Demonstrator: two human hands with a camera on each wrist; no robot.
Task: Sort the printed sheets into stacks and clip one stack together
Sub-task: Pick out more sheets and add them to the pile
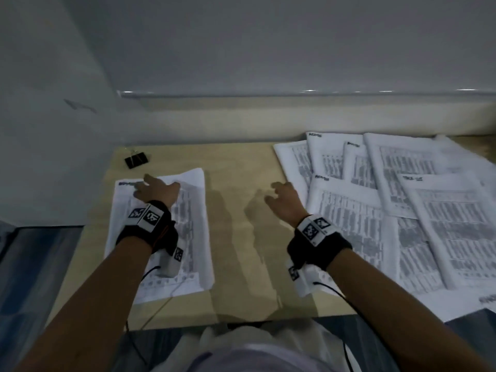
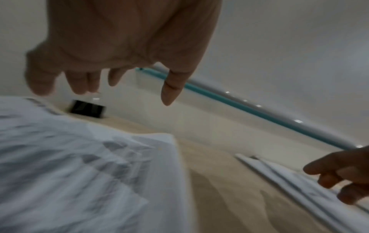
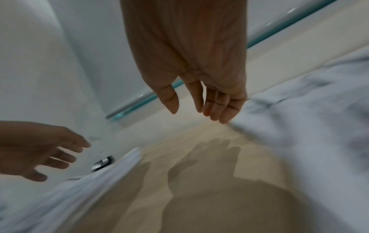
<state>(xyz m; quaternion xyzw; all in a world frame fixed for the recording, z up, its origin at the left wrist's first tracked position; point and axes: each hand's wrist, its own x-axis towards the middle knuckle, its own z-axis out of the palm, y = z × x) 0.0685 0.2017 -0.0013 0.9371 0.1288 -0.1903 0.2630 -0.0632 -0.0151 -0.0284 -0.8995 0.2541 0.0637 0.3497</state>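
A stack of printed sheets (image 1: 188,237) lies at the left of the wooden table (image 1: 241,251). My left hand (image 1: 153,190) is over its far left corner, fingers spread and holding nothing; whether it touches the paper is unclear. In the left wrist view the left hand (image 2: 123,93) hangs relaxed above the stack (image 2: 79,173), with the black binder clip (image 2: 87,108) just beyond it. The binder clip (image 1: 136,160) sits alone at the table's far left corner. My right hand (image 1: 280,197) hovers empty over bare wood beside the overlapping loose sheets (image 1: 349,218). In the right wrist view its fingers (image 3: 215,108) are straight.
Loose printed sheets (image 1: 434,210) cover the whole right side of the table, some overhanging the front edge. A white wall with a rail (image 1: 268,93) runs behind the table, and another wall closes the left side. A bare strip of wood separates the stack from the loose sheets.
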